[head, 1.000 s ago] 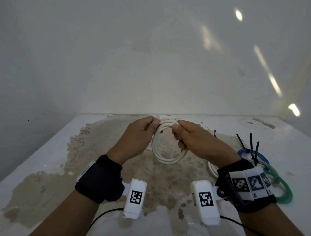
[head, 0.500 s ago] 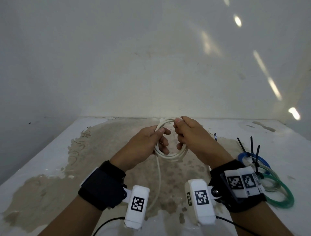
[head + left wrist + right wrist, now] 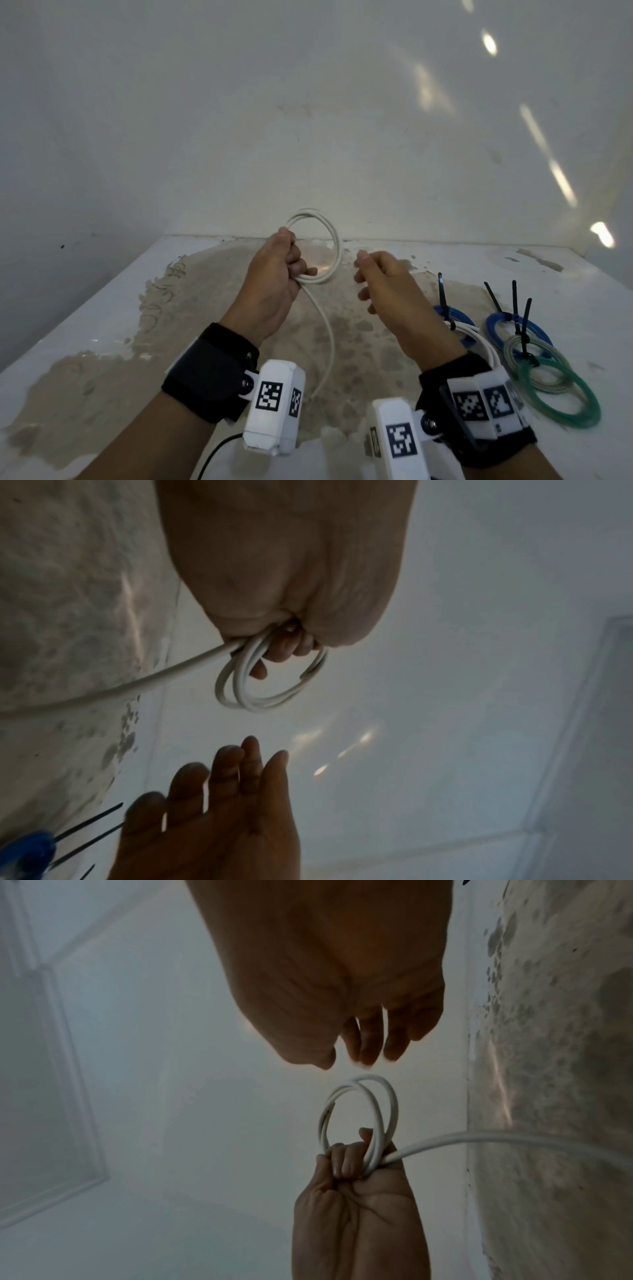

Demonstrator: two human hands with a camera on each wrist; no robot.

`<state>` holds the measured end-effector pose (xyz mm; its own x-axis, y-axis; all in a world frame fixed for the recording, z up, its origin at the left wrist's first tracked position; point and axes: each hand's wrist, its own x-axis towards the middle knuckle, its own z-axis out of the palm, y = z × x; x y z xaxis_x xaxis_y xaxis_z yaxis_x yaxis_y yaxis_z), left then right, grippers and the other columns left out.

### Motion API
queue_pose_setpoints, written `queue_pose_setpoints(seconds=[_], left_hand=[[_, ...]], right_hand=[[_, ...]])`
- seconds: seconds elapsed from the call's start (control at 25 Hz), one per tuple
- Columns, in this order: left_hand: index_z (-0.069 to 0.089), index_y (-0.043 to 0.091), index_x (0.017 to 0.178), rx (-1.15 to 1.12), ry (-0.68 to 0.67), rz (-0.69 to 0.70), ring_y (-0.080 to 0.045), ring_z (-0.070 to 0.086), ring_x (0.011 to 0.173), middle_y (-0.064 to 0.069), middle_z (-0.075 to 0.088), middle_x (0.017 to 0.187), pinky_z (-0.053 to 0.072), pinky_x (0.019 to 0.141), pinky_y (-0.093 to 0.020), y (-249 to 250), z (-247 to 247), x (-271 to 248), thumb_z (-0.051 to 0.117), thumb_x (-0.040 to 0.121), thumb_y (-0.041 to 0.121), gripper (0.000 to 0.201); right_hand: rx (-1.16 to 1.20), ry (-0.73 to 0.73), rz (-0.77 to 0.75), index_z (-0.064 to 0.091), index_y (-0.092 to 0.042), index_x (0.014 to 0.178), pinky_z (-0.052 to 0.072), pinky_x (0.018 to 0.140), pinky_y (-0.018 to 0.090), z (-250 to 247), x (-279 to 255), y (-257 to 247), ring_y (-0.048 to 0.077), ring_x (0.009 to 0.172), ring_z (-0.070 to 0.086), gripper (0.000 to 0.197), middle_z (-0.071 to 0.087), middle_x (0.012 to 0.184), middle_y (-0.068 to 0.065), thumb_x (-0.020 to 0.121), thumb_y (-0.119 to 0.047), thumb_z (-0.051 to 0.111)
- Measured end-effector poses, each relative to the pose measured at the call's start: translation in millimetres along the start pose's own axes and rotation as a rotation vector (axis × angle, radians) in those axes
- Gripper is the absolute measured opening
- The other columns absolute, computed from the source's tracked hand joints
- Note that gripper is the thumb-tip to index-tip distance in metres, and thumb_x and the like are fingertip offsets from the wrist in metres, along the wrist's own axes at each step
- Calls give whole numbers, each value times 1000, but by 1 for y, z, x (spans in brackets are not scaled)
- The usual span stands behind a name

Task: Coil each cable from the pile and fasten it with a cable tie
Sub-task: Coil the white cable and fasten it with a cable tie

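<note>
A white cable (image 3: 334, 236) is wound into a small coil, raised above the table. My left hand (image 3: 284, 267) grips the coil at its lower left, fingers curled round the strands (image 3: 246, 669) (image 3: 369, 1139). A loose tail (image 3: 329, 339) hangs from the fist down to the table. My right hand (image 3: 376, 274) hovers just right of the coil, fingers relaxed and holding nothing (image 3: 363, 1042) (image 3: 232, 777).
Several coiled cables lie at the right, each with a black cable tie (image 3: 517, 318): blue coils (image 3: 496, 329), a pale one (image 3: 548, 377), a green one (image 3: 582, 404), and a white one (image 3: 486, 346) behind my right wrist. The white table (image 3: 102, 308) is stained brown; walls enclose it.
My right hand has let go of the coil and drawn off to the right. My left hand has lifted the coil higher, the tail trailing below.
</note>
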<state>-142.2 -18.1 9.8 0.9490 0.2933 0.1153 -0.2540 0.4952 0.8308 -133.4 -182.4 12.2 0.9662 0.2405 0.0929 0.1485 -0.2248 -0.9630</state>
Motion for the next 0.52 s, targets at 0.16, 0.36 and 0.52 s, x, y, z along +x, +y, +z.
queue_pose_setpoints(seconds=[0.16,0.36,0.52], left_hand=[[46,18,83,-170,83,53,-7,35,47,8,35,57,45,76,-31,0,-2,3,33,108,31,31],[46,18,80,-360,81,7,-9,36,49,6,35,58,45,86,-34,1,-8,3,34,108,34,34],[48,18,80,-363,75,-27,-8,35,49,6,34,59,48,81,-32,-2,-10,-1,35,107,35,35]], right_hand=[[-29,-525,192,74,-13,100,49,63,27,2,-23,-7,14,70,68,43,78,88,2,106,-42,42],[253,-339,323,59,-12,126,57,70,34,19,-19,7,20,82,75,40,77,111,1,104,-43,46],[612,-6,354,67,-13,113,57,63,32,21,-9,7,17,80,75,39,77,105,0,102,-46,50]])
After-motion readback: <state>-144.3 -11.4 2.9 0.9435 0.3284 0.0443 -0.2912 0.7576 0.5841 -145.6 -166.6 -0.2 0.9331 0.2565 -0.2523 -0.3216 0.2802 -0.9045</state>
